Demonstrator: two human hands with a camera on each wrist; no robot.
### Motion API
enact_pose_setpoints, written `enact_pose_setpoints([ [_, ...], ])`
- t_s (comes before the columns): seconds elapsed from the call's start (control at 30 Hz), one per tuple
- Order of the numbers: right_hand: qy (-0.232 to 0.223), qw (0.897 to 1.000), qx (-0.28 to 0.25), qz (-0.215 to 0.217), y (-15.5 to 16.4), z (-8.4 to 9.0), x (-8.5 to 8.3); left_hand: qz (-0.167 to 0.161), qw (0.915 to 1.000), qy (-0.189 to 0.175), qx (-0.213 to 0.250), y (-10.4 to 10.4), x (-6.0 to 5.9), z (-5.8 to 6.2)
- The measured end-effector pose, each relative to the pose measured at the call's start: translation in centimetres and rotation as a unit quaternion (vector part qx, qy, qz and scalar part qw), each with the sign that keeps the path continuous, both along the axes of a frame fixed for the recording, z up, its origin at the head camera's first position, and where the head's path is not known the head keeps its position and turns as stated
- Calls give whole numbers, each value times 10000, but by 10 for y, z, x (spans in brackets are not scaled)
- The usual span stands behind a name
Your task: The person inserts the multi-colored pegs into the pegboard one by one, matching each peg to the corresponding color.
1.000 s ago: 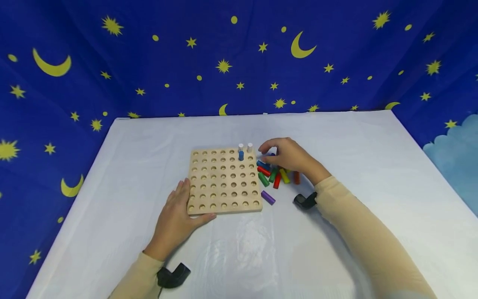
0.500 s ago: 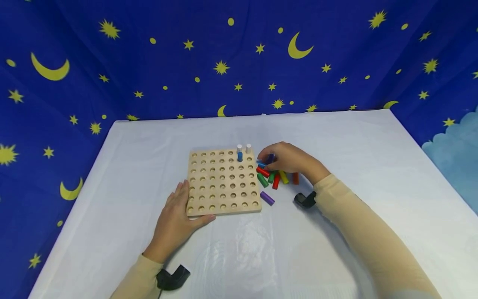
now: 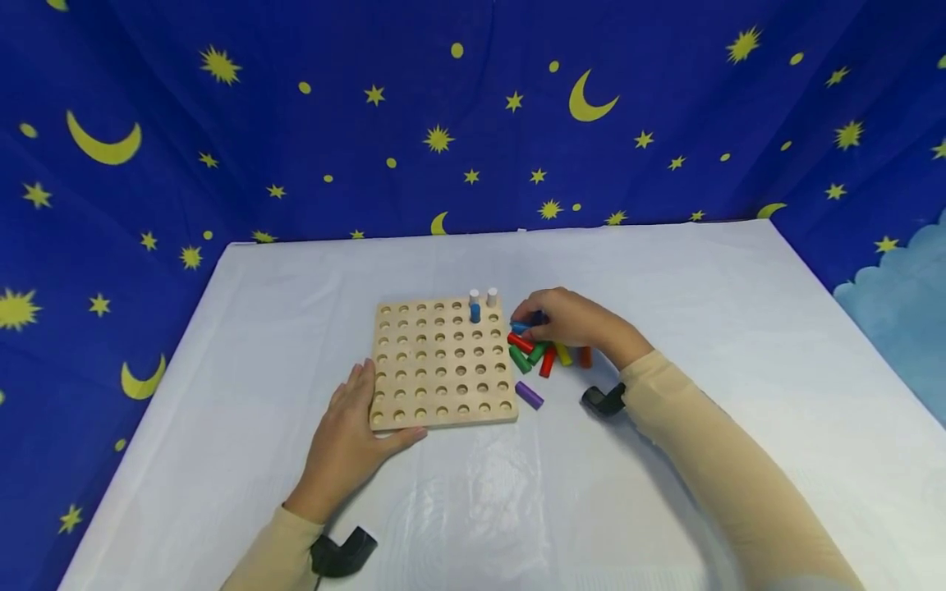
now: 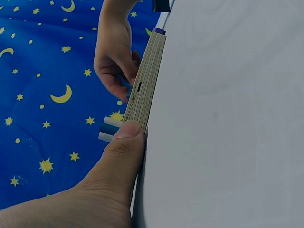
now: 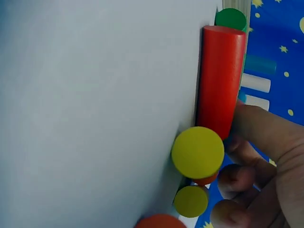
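The left hand lay flat on the white table, fingers straight and relaxed, its thumb pressed along the near left edge of the wooden pegboard (the left wrist view showed that thumb right against the board's layered side). The forearm ran in from the lower left in a beige sleeve.

The right hand reached across from the right, wrist low, fingers curled down over the pile of coloured pegs lying just beside the board's right edge. Its fingertips pinched a dark blue peg at the top of that pile. From the right wrist, a red peg and a yellow peg lay close under the bent fingers.

Two white pegs and one blue peg stood upright in the board's far right corner. A purple peg lay apart, near the board's near right corner.
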State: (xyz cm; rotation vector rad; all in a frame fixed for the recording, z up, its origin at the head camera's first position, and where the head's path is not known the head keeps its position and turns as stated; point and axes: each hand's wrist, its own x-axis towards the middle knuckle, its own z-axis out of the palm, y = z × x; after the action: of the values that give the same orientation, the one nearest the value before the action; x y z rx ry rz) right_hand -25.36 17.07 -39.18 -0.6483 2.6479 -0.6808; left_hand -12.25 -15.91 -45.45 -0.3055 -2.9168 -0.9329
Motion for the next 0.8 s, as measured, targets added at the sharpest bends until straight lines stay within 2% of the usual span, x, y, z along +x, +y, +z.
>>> enact_pose_setpoints([
  [0.3,57,9955,-921,-235,6,-4,-2,31,10000,-50,-22,1,1,0],
  [0.53,53,9858,-1558,-630,3,-7,-5,15,10000,-19,-45,0,1,0],
  [0.8,347,9786,-1858,-810,-7,-10,-8,18,10000,12,3,0,1,0],
])
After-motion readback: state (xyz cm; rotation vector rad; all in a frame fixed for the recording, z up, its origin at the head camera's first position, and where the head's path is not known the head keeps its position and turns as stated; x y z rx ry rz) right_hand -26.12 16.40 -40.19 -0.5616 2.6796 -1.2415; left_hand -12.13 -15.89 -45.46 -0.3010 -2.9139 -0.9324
